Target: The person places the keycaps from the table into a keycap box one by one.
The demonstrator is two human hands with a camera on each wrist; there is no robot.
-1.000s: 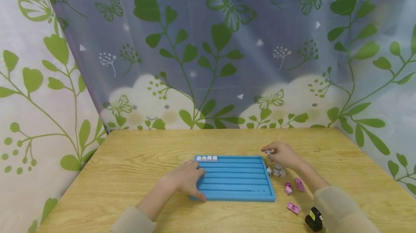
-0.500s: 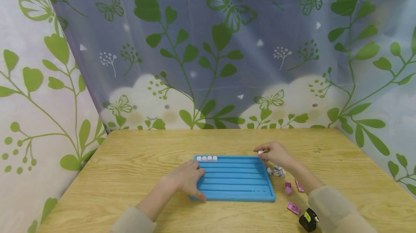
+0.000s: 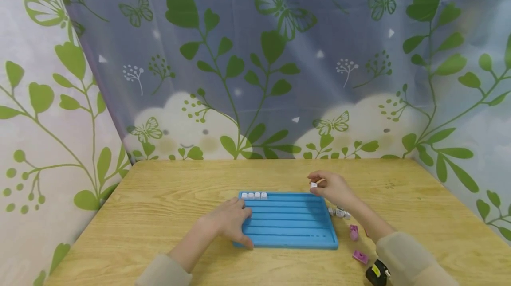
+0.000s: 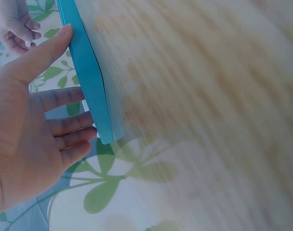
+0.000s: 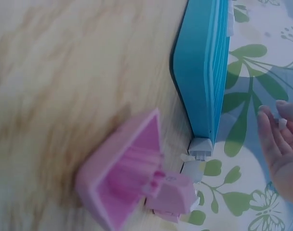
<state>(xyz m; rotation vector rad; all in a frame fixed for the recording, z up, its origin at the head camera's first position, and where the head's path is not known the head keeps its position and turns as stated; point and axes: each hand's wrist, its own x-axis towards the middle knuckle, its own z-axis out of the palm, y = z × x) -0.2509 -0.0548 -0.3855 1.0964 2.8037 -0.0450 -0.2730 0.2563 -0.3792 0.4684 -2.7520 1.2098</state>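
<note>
You pinch a small white keycap (image 3: 313, 185) between the thumb and fingers of your right hand (image 3: 334, 189), beside the far rim of the blue tray (image 3: 287, 215), toward its right corner. A row of four white keycaps (image 3: 254, 196) sits in the tray's top channel, at the left end. Your left hand (image 3: 228, 217) rests against the tray's left side, fingers extended and spread along it, thumb at the near corner. Just beside the tray's right edge lies a loose cluster of white pieces (image 3: 339, 213), with pink keycaps (image 3: 360, 257) nearer you. By your right sleeve (image 3: 411, 255) stands a black object (image 3: 377, 272) with a yellow patch. The wooden bench (image 3: 179, 188) carries everything, and behind it hangs a leaf-and-butterfly-printed curtain (image 3: 235, 68).
</note>
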